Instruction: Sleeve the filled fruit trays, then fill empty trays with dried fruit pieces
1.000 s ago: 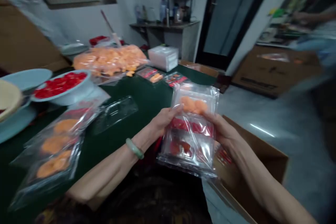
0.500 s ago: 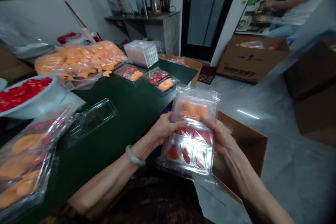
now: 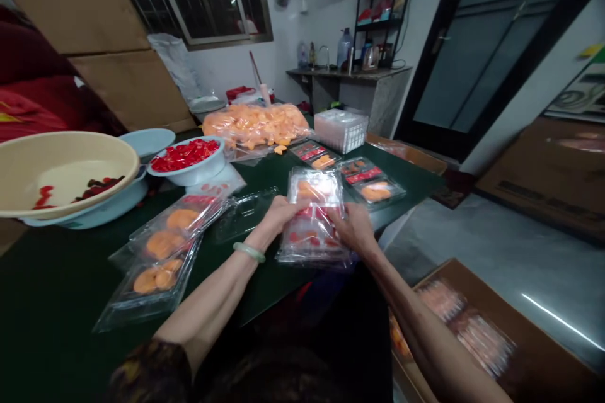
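Observation:
Both of my hands grip a clear plastic tray pack (image 3: 312, 217) wrapped in film, with orange pieces at its far end and red pieces nearer me. My left hand (image 3: 276, 217) holds its left edge, a pale green bangle on that wrist. My right hand (image 3: 352, 230) closes on its right edge. The pack is held over the near edge of the dark green table (image 3: 70, 277).
Filled packs (image 3: 161, 258) lie at left, an empty clear tray (image 3: 243, 214) beside them. Behind are a bowl of red pieces (image 3: 186, 160), a cream basin (image 3: 61, 167), a bag of orange pieces (image 3: 258, 126) and two more packs (image 3: 373, 182). A cardboard box (image 3: 472, 327) with packs stands on the floor at right.
The view has swung left and back. The pack in my hands has moved from above the box to over the table's near edge.

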The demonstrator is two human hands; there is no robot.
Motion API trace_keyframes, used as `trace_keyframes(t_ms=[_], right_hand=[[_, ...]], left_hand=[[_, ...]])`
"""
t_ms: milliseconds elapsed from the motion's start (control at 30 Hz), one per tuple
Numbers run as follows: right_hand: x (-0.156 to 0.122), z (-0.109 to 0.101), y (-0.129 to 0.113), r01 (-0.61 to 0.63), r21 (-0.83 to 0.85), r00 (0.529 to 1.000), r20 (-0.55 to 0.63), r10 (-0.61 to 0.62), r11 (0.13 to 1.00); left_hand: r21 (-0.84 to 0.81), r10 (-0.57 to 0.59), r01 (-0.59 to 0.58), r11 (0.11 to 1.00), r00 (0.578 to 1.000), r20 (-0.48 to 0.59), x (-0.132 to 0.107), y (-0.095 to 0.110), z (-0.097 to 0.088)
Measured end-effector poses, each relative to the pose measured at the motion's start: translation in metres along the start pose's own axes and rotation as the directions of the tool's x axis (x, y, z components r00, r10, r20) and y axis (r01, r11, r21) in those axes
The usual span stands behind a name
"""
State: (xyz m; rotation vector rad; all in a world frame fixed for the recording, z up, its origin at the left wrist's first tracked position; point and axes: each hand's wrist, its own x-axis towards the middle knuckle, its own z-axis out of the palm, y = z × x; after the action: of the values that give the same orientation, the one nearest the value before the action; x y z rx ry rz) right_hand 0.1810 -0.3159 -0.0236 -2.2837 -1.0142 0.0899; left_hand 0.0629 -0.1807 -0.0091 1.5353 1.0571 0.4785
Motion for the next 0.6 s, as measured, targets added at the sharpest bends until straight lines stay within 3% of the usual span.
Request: trace_keyframes(t_ms=[100,167,233,267,367,467,533,600], right_hand=[[0.001,-0.009,0.0,-0.053,-0.011,0.993,0.108,0.054,0.999],[0.003,-0.012,-0.001,-0.05,0.053,0.991,0.123,0.043,0.997],[0.006,-0.012,-0.004,-0.037,0.18,0.992,0.124,0.014,0.983],[0.007,-0.011,-0.007,-0.036,0.271,0.992,0.125,0.002,0.962],[0.005,-0.01,-0.019,-0.068,0.604,0.988,0.149,-0.029,0.794],[-0.003,-0.014,-0.039,-0.096,0.83,0.985,0.157,-0.065,0.549],[-0.012,-0.015,-0.056,-0.055,0.902,0.989,0.109,-0.102,0.428],[-0.025,-0.015,-0.075,0.0,0.938,0.986,0.057,-0.155,0.346]], left_hand=[[0.257,0.214,-0.178,0.95,0.97,-0.119,-0.012,0.0,0.006],[0.513,0.416,-0.304,0.802,0.902,-0.115,-0.02,-0.001,0.01],[0.645,0.494,-0.336,0.686,0.866,-0.075,-0.022,-0.002,0.011],[0.642,0.478,-0.319,0.697,0.874,-0.084,-0.021,-0.003,0.01],[0.528,0.409,-0.26,0.808,0.893,-0.187,-0.015,-0.006,0.003],[0.361,0.399,-0.28,0.89,0.862,-0.313,-0.018,-0.004,-0.008],[0.176,0.375,-0.332,0.927,0.825,-0.423,-0.029,0.0,-0.018],[-0.113,0.244,-0.331,0.937,0.85,-0.467,-0.043,0.003,-0.033]])
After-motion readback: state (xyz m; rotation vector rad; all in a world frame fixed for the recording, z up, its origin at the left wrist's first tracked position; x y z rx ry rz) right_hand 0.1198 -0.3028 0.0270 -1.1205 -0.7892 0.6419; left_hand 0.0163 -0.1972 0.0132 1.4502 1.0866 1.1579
